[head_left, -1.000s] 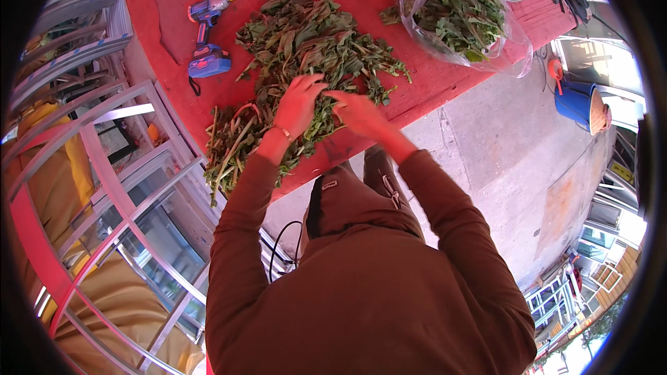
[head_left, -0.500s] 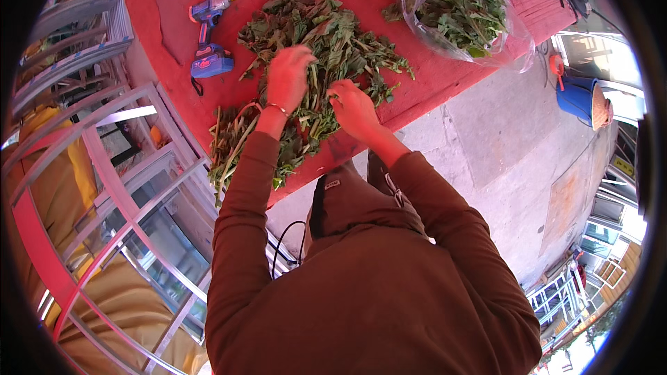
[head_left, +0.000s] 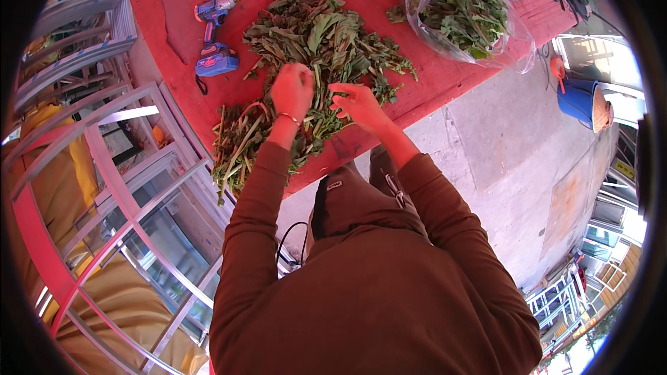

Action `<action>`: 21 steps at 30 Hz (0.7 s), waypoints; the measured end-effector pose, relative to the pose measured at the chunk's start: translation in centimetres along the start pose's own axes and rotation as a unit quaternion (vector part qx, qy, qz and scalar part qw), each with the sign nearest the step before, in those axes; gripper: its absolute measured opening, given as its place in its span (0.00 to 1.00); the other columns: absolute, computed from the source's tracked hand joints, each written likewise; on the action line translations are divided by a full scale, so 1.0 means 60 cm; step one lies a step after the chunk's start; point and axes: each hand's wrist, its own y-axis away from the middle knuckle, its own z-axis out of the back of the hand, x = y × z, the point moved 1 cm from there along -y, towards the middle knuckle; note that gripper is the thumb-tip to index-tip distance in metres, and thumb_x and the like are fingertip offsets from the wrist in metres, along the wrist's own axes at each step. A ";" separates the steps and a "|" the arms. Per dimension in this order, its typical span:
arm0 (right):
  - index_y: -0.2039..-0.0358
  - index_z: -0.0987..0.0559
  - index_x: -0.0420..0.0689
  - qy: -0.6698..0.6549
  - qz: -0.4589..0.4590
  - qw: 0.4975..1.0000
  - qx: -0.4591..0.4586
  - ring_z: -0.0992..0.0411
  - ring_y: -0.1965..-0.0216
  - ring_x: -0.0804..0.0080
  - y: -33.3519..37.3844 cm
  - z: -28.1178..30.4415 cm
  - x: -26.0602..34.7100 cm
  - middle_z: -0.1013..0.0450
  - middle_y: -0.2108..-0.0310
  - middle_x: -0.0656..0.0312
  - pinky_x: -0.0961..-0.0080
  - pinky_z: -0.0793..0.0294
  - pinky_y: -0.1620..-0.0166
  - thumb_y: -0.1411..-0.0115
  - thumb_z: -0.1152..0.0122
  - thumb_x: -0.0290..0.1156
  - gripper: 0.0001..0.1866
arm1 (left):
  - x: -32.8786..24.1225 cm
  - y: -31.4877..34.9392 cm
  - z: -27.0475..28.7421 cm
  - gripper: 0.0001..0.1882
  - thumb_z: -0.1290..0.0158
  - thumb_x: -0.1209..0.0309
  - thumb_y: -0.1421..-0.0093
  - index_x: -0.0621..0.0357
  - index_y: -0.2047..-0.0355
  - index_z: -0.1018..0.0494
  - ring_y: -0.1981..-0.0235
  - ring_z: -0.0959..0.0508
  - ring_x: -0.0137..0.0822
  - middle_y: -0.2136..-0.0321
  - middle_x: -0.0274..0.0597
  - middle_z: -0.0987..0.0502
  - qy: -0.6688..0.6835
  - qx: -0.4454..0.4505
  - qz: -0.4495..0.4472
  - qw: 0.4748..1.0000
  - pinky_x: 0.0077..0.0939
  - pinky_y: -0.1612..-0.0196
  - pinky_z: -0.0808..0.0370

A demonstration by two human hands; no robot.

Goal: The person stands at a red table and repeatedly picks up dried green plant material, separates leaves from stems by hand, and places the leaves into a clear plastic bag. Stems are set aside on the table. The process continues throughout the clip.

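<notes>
A heap of leafy greens (head_left: 316,31) lies on the red tabletop (head_left: 445,90), partly wilted. My left hand (head_left: 292,92), a bracelet at its wrist, is over the near part of the heap with its fingers curled in; whatever they may hold is hidden. Just right of it, my right hand (head_left: 360,105) hovers at the heap's near edge, index finger and thumb apart and nothing visible between them. Beside my left forearm, a pile of plucked stems (head_left: 240,142) with some leaves reaches the table's near left corner.
A cordless drill (head_left: 217,35) lies left of the heap. At the far right of the table sits a clear plastic bag (head_left: 517,45) filled with greens. Metal frames (head_left: 114,180) crowd the left side. A blue bucket (head_left: 578,101) stands on the floor at right.
My left hand has drawn back slightly toward me, its fingers curling in more. My right hand's fingers have spread apart. The view has shifted a little.
</notes>
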 end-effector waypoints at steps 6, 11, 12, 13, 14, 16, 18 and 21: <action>0.47 0.24 0.33 0.025 -0.021 0.999 -0.042 0.21 0.61 0.72 0.023 -0.002 -0.009 0.22 0.57 0.58 0.76 0.21 0.62 0.34 0.42 0.29 0.18 | -0.003 0.012 -0.055 0.09 0.39 0.64 0.42 0.55 0.68 0.24 0.66 0.21 0.48 0.66 0.43 0.25 -0.103 0.039 0.091 0.990 0.42 0.64 0.23; 0.48 0.22 0.35 0.038 -0.061 0.993 -0.091 0.21 0.59 0.71 0.062 0.050 -0.023 0.22 0.54 0.58 0.75 0.20 0.61 0.32 0.44 0.28 0.15 | -0.010 0.016 0.006 0.08 0.44 0.68 0.36 0.60 0.64 0.27 0.71 0.20 0.38 0.69 0.42 0.21 0.339 0.023 0.131 0.931 0.31 0.65 0.23; 0.48 0.22 0.35 0.034 -0.059 0.993 -0.099 0.21 0.60 0.71 0.069 0.054 -0.015 0.21 0.55 0.58 0.75 0.20 0.61 0.32 0.44 0.28 0.15 | -0.025 0.019 0.025 0.07 0.45 0.69 0.34 0.61 0.63 0.28 0.71 0.20 0.35 0.69 0.41 0.21 0.471 0.039 0.144 0.869 0.29 0.65 0.23; 0.48 0.22 0.35 0.032 -0.058 0.992 -0.105 0.21 0.60 0.72 0.080 0.053 -0.001 0.21 0.55 0.59 0.75 0.20 0.61 0.32 0.45 0.28 0.15 | -0.052 0.025 0.059 0.05 0.50 0.72 0.30 0.62 0.60 0.30 0.72 0.23 0.28 0.67 0.38 0.22 0.543 0.095 0.174 0.816 0.24 0.66 0.25; 0.49 0.22 0.35 0.029 -0.058 0.992 -0.111 0.21 0.60 0.72 0.090 0.052 0.006 0.21 0.56 0.59 0.75 0.20 0.61 0.32 0.45 0.29 0.15 | -0.041 0.036 0.062 0.06 0.50 0.72 0.30 0.62 0.59 0.31 0.72 0.23 0.28 0.68 0.39 0.22 0.548 0.122 0.176 0.809 0.23 0.66 0.26; 0.49 0.22 0.35 0.042 -0.039 0.992 -0.114 0.21 0.60 0.73 0.102 0.052 0.013 0.21 0.55 0.59 0.75 0.21 0.61 0.31 0.44 0.29 0.15 | -0.029 0.044 0.076 0.06 0.51 0.72 0.29 0.61 0.56 0.32 0.73 0.25 0.28 0.68 0.39 0.22 0.557 0.174 0.174 0.793 0.22 0.67 0.27; 0.49 0.22 0.35 0.048 -0.016 0.992 -0.118 0.21 0.60 0.73 0.102 0.058 0.022 0.21 0.54 0.59 0.76 0.21 0.61 0.31 0.44 0.29 0.15 | -0.043 0.064 0.104 0.07 0.51 0.69 0.28 0.59 0.55 0.32 0.76 0.29 0.25 0.68 0.39 0.22 0.586 0.208 0.172 0.764 0.18 0.71 0.32; 0.49 0.21 0.36 0.043 0.003 0.993 -0.113 0.21 0.59 0.73 0.113 0.054 0.030 0.21 0.54 0.58 0.76 0.22 0.60 0.31 0.45 0.29 0.14 | -0.030 0.092 0.135 0.09 0.51 0.68 0.28 0.57 0.53 0.32 0.77 0.32 0.21 0.68 0.36 0.23 0.672 0.277 0.139 0.672 0.13 0.75 0.38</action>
